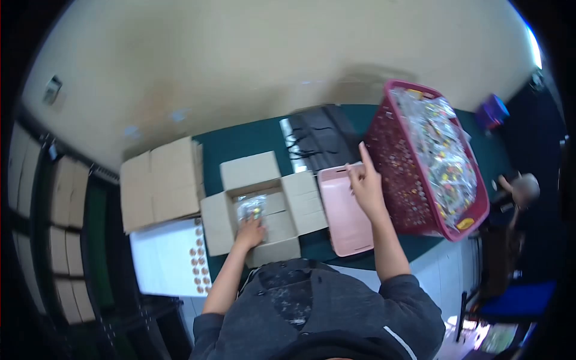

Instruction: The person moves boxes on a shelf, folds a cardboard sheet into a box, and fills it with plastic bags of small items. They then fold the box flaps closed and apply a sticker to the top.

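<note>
My left hand (251, 233) reaches down into an open cardboard box (289, 223), its fingers closed on the lower end of a clear plastic packet (252, 207) with small coloured pieces inside. All four flaps of the box are folded outward. Over the pink plastic tray (345, 213), my right hand (367, 185) is raised with the index finger stretched out and the other fingers loosely bent; nothing shows in it. Just right of that hand stands a dark pink laundry basket (399, 174), heaped with shiny plastic packets (447, 159) of coloured pieces.
Flattened cardboard boxes (162, 183) are stacked at the left. In front of them lies a white sheet (162, 255) with a column of round brown stickers (199, 255). A black bag (324, 138) rests behind the tray. Another person (519, 195) is at the far right, near a blue chair (522, 300).
</note>
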The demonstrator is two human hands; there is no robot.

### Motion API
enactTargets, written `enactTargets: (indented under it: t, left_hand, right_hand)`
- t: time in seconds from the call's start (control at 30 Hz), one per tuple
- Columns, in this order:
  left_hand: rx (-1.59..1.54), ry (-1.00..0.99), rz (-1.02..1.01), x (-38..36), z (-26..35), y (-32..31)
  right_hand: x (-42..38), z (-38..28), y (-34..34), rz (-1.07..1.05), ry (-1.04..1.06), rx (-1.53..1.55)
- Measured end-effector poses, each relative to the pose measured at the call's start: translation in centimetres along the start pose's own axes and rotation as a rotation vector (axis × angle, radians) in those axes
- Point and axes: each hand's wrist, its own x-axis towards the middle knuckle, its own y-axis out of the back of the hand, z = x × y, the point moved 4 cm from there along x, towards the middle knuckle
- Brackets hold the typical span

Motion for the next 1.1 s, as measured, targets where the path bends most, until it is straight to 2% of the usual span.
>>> enactTargets:
  t: [0.1,0.13,0.2,0.23,0.3,0.33,0.4,0.43,0.57,0.67,0.73,0.8,0.87,0.93,1.0,1.07,1.1]
  left_hand:
    - [-0.030,0.128,0.027,0.5,-0.4,-0.2]
    - [-0.021,0.099,0.012,0.2,0.2,0.0]
    - [-0.025,0.144,0.027,-0.5,0.8,0.6]
    - [-0.002,0.146,0.047,-0.9,1.3,1.1]
    - [-0.009,0.105,0.084,-1.5,2.0,1.6]
    - [-0.022,0.076,0.129,-1.6,2.2,1.9]
    - [-0.054,0.006,0.189,-1.7,2.3,2.2]
    - [-0.091,-0.056,0.256,-1.7,2.4,2.5]
    - [-0.258,-0.080,0.259,-1.0,2.1,2.7]
    - [-0.322,-0.090,0.263,-1.0,1.9,2.6]
    - [-0.374,-0.129,0.282,-2.3,2.8,3.7]
    - [-0.425,-0.171,0.293,-3.4,3.6,4.8]
    - [-0.376,-0.208,0.326,-4.1,4.6,5.6]
    - [-0.451,-0.244,0.289,-5.3,7.1,7.1]
    - [-0.519,-0.276,0.260,-5.9,9.6,8.1]
    - [-0.389,-0.432,0.280,-6.6,12.0,8.9]
    - [-0.382,-0.417,0.291,-6.9,12.8,9.4]
  right_hand:
    - [2.0,-1.1,8.8,0.279,0.039,-0.261]
    - [2.5,-0.4,11.5,0.351,0.048,-0.320]
    - [3.2,0.3,16.5,0.336,-0.144,-0.566]
    - [3.5,2.0,19.0,0.349,-0.151,-0.573]
    - [3.9,6.4,22.7,0.197,-0.203,-0.920]
    - [4.1,6.9,23.8,0.203,-0.211,-0.925]
    - [4.5,9.0,24.9,-0.140,-0.444,-1.162]
    - [4.9,10.5,25.5,-0.214,-0.461,-1.217]
    - [5.1,13.6,27.7,-0.254,-0.391,-1.438]
    - [5.5,14.0,28.2,-0.333,-0.461,-1.338]
    - [5.1,10.3,27.5,-0.267,-0.383,-1.333]
    - [5.0,6.2,27.1,-0.006,-0.136,-1.196]
    - [4.4,0.3,24.3,0.113,0.059,-1.041]
    - [3.5,-4.9,20.0,0.090,0.128,-0.854]
    - [1.5,-9.1,15.3,0.154,0.436,-0.772]
    - [-0.3,-10.9,11.0,-0.027,0.611,-0.659]
    - [-1.2,-11.0,8.7,-0.135,0.658,-0.626]
